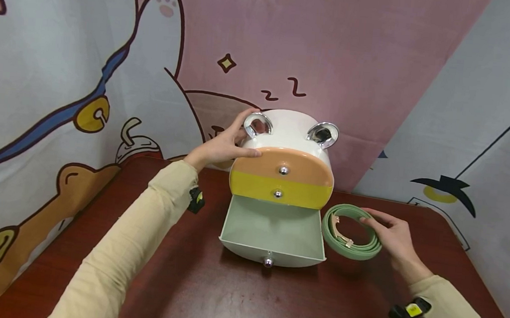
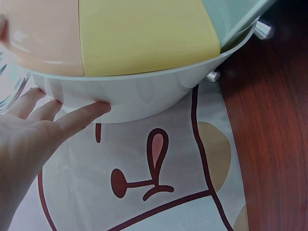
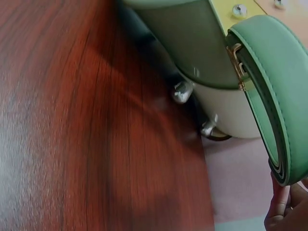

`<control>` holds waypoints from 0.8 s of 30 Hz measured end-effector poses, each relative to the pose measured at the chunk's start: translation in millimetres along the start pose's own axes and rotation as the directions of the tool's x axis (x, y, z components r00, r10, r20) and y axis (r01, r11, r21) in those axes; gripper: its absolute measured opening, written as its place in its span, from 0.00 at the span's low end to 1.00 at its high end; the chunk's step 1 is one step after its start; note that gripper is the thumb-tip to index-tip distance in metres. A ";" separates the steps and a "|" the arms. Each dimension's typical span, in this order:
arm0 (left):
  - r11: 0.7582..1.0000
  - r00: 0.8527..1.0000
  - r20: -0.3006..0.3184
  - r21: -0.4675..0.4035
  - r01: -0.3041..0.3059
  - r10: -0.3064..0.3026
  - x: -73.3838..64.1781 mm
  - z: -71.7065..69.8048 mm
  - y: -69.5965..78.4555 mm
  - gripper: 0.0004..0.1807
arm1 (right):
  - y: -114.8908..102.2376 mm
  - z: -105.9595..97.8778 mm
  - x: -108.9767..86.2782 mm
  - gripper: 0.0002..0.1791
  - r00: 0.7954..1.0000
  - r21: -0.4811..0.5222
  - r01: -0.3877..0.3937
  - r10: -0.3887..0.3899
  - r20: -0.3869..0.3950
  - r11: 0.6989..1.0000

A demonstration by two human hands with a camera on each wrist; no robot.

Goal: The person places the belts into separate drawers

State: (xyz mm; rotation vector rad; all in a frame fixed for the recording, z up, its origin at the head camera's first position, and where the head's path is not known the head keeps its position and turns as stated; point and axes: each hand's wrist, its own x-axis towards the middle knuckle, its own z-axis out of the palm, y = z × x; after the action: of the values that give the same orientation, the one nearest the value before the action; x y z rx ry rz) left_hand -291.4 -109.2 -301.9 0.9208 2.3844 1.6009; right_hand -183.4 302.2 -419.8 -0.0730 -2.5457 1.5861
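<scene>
A small white drawer box (image 1: 289, 129) with silver ears has an orange drawer (image 1: 259, 164), a yellow drawer (image 1: 253, 186) and a pale green bottom drawer (image 1: 276, 225). The bottom one is pulled out, with nothing visible inside. My left hand (image 1: 223, 145) rests on the box's upper left, thumb at the front edge; its fairly straight fingers (image 2: 82, 114) touch the white side in the left wrist view. At the right, my right hand (image 1: 393, 240) pinches a coiled green belt (image 1: 351, 251) with a gold buckle (image 3: 238, 67), held beside the open drawer.
The box stands on a dark red-brown wooden table (image 1: 244, 298), toward its back edge. Behind hangs a cartoon-printed cloth (image 1: 335, 50). Silver feet (image 3: 183, 91) show under the box. Black wrist devices (image 1: 409, 312) are worn on both sleeves.
</scene>
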 end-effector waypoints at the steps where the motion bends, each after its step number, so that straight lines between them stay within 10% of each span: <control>1: 1.000 1.000 0.000 0.001 0.001 -0.001 -0.2 0.1 0.1 0.54 | -1.1 0.9 -0.3 0.22 1.000 0.001 -0.002 0.002 0.002 1.000; 24: 1.000 1.000 -0.011 0.020 0.007 -0.007 0.9 0.1 -1.3 0.54 | -21.4 26.4 -6.4 0.21 0.998 0.068 -0.006 0.002 0.061 0.998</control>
State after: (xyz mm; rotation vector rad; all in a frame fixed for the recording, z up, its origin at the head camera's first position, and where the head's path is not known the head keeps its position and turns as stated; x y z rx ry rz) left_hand -292.6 -109.0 -302.8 0.9082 2.4128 1.5864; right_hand -180.1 268.6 -412.7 -0.0234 -2.5352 1.6999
